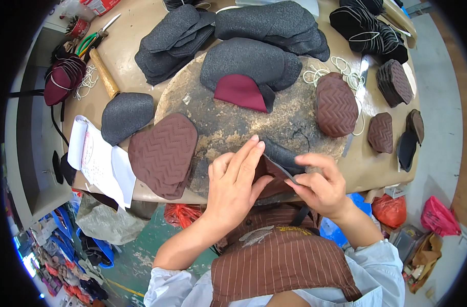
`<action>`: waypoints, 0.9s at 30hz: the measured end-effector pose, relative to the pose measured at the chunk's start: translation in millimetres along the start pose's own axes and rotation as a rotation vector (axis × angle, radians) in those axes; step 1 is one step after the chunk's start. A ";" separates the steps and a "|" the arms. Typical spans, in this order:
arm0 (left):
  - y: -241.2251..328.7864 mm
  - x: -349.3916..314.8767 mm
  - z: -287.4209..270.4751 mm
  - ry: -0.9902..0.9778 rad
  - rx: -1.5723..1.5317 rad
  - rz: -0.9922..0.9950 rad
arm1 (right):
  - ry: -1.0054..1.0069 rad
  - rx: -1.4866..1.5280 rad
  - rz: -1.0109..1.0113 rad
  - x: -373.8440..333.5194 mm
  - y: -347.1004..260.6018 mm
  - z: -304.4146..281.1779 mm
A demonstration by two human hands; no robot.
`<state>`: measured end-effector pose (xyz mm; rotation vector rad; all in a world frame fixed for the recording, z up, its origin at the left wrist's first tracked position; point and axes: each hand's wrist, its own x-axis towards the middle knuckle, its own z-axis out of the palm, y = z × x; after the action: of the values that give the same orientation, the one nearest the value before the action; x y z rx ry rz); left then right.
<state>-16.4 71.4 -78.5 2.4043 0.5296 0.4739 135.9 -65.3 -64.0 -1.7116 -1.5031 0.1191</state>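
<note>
On the near side of a worn round stone slab (pixel 192 148), both my hands are at a curved slipper-upper-shaped piece (pixel 277 166), dark grey outside with a brown face inside. My right hand (pixel 323 187) pinches its edge between thumb and fingers. My left hand (pixel 231 181) lies against the piece's left side, fingers stretched out and thumb apart on the brown face. Left of it rests a stack of brown zigzag-quilted pieces (pixel 164 153). Beyond my hands, a maroon piece (pixel 241 93) lies against dark grey pieces (pixel 243 61).
Dark grey stacks (pixel 266 20) fill the slab's far side. To the right are a brown quilted bundle (pixel 337 105), white cord (pixel 348 77) and smaller bundles (pixel 393 82). A wooden handle (pixel 104 74), a single grey piece (pixel 127 115) and a notepad (pixel 103 158) lie left.
</note>
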 end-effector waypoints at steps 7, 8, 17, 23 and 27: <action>3.8 -37.1 -29.3 0.145 -0.284 -0.104 | -0.122 0.417 0.518 -4.4 8.1 -1.3; 3.0 -40.1 -42.9 0.250 -0.362 -0.200 | -0.157 0.375 0.476 -2.6 9.6 -1.8; -32.2 -16.5 -87.4 0.552 0.445 -0.168 | -0.045 -0.220 0.239 53.7 78.3 -74.8; 3.1 -41.4 -16.5 -0.155 0.148 0.061 | -0.240 -0.351 0.359 56.8 78.3 -73.1; 18.7 -57.6 0.3 -0.161 0.113 -0.040 | -0.220 -0.341 0.341 54.9 80.2 -79.1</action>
<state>-60.8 30.1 -78.4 2.5077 0.5446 0.2365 258.1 -53.5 -39.1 -2.2862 -1.4326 0.2481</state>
